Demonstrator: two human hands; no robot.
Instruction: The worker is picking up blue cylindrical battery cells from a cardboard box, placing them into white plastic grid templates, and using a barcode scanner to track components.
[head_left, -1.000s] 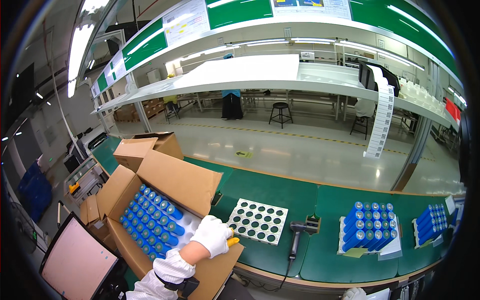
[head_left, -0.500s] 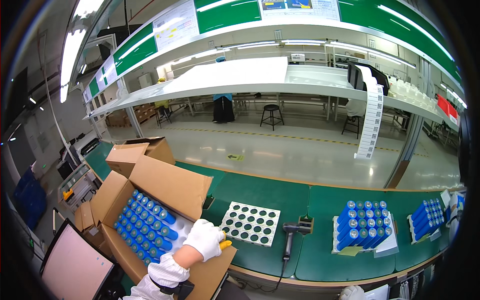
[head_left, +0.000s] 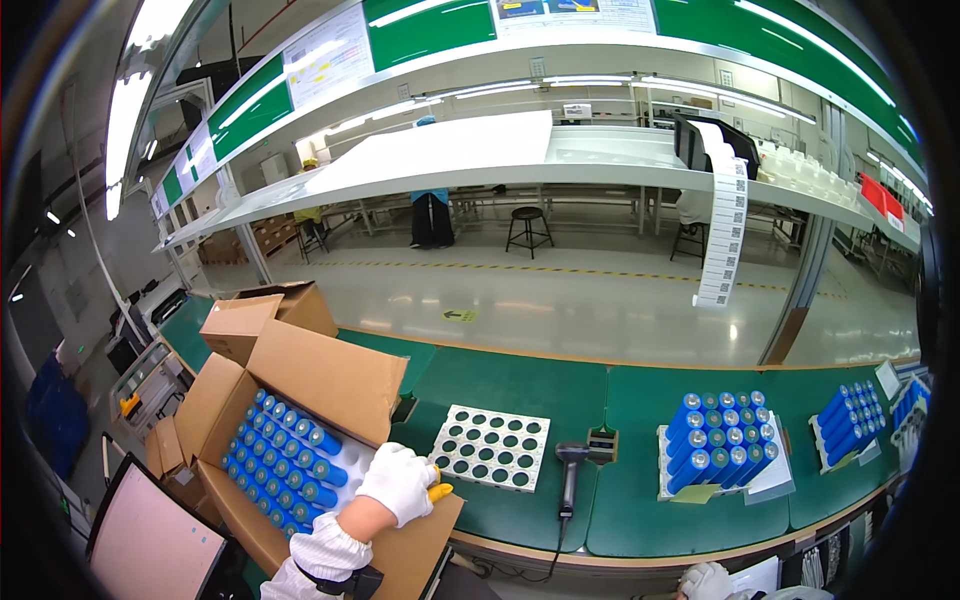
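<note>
My left hand [head_left: 398, 485], in a white glove with yellow fingertips, hovers over or rests at the right side of an open cardboard box [head_left: 240, 520]. Its fingers are curled; whatever they may hold is hidden. Blue cylindrical cells [head_left: 285, 455] stand in rows inside the box, left of this hand, beside a white bare area. Right of the hand, a white tray with round holes [head_left: 492, 447] lies on the green bench. My right hand [head_left: 706, 581], also gloved, shows only partly at the lower edge, near white papers; its fingers cannot be made out.
A handheld scanner [head_left: 568, 480] with a cable lies right of the holed tray. Farther right stand two trays of blue cells [head_left: 720, 440] [head_left: 848, 425]. A shelf [head_left: 610, 172] spans above, with a label roll [head_left: 725, 230] hanging down. A screen [head_left: 155, 530] is at lower left.
The whole view has shifted slightly, so the bench and its things sit a little farther left and higher. My left hand keeps its curled pose by the box.
</note>
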